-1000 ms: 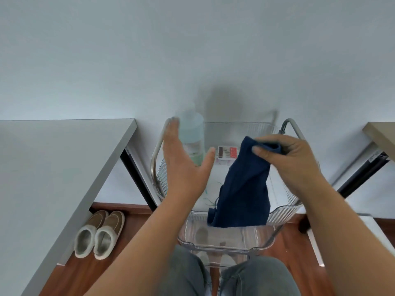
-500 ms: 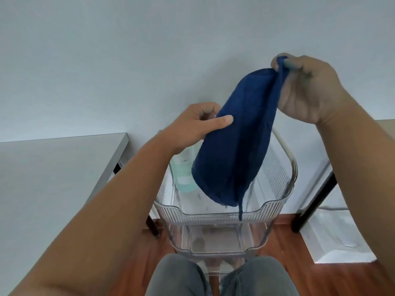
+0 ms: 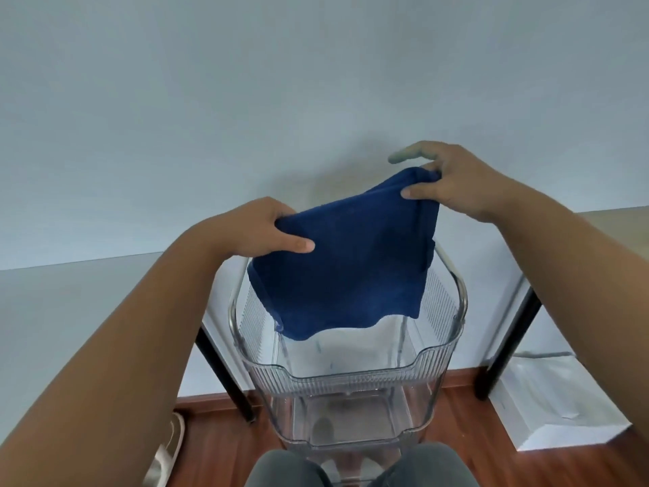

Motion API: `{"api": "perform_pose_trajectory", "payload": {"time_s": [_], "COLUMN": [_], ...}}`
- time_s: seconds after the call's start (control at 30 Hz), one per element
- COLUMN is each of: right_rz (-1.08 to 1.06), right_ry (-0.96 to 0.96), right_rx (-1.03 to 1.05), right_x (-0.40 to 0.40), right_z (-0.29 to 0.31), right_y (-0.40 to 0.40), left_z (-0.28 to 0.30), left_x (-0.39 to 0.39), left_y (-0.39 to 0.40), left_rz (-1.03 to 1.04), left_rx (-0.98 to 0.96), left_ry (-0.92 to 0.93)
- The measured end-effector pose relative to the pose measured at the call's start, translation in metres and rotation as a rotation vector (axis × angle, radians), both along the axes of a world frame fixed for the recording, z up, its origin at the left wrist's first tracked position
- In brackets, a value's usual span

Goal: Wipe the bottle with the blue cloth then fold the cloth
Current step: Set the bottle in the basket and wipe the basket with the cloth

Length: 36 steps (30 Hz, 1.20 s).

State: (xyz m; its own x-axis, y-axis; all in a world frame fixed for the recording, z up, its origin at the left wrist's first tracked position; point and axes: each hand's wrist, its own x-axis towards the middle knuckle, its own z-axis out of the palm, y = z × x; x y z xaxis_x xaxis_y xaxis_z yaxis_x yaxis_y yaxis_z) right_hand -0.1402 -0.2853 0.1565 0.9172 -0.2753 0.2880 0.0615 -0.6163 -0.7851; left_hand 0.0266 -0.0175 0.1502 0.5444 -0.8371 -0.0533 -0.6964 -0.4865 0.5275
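Head view is looking down on two bare arms reaching forward over a clear ribbed cart (image 3: 351, 377), and everything below is placed relative to that cart. The blue cloth (image 3: 347, 272) is hanging spread out above the cart's top basket, its lower edge drooping inside the basket's rim and hiding the rear of the basket. The left hand (image 3: 256, 228) is gripping the cloth's upper left corner above the cart's left rail: the thumb is lying flat on the near face of the fabric, while the other fingers are curling behind it, out of sight. The right hand (image 3: 453, 181) is pinching the upper right corner higher up, above and behind the cart's right rail; its thumb is pressing on the near side, the fabric is bunching against the curled fingers behind, and the index finger is sticking out to the left, clear of the cloth. The bottle is not showing. A grey table (image 3: 87, 293) is standing to the left of the cart, black table legs (image 3: 505, 339) are flanking it on both sides, and wooden floor (image 3: 217, 437) is running beneath it
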Motion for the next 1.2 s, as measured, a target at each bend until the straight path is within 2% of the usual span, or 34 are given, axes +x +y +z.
{"api": "perform_pose_trajectory", "payload": {"time_s": [0.07,0.2,0.27,0.4,0.53,0.63,0.7,0.77,0.9,1.0,1.03,1.13,1.2], "right_rz": [-0.010,0.022,0.004,-0.195,-0.190,-0.143,-0.125,-0.085,-0.047,-0.115,-0.164,-0.342,-0.413], "right_ry": [-0.037,-0.150,-0.161,-0.145,-0.197,-0.199,-0.148,-0.018,0.255,0.396,0.428,0.481,0.523], "right_rx": [0.052,0.370,0.442,0.316,0.571,0.635,0.523,0.364,0.190,-0.041,-0.132,-0.498,-0.623], "right_x": [0.001,-0.003,-0.006,-0.004,-0.008,-0.028,-0.050,-0.072,-0.089,-0.083,-0.078,-0.044,-0.018], "right_z": [-0.005,-0.013,-0.016,-0.023,-0.031,-0.045,-0.058,-0.069,-0.081,-0.083,-0.085,-0.100,-0.115], "right_y": [-0.007,-0.021,-0.026,-0.027,-0.018,-0.014,-0.010,-0.001,0.016,0.029,0.034,0.047,0.055], "left_z": [0.006,0.020,0.025,0.019,0.008,-0.007,-0.023,-0.042,-0.072,-0.085,-0.090,-0.106,-0.119], "left_x": [0.002,0.007,0.009,0.005,0.005,0.005,-0.002,-0.010,-0.019,-0.026,-0.027,-0.030,-0.030], "left_y": [0.004,0.017,0.020,0.006,0.005,0.023,0.040,0.056,0.075,0.076,0.072,0.047,0.028], "left_rz": [0.035,0.186,0.224,0.264,0.307,0.192,0.075,0.003,-0.036,-0.048,-0.051,-0.011,0.057], "left_rx": [0.063,0.150,0.035,-0.156,-0.402,-0.405,-0.308,-0.209,-0.026,0.088,0.155,0.388,0.467], "left_ry": [-0.085,-0.246,-0.236,-0.267,-0.235,-0.120,-0.028,0.076,0.200,0.247,0.204,-0.081,-0.234]}}
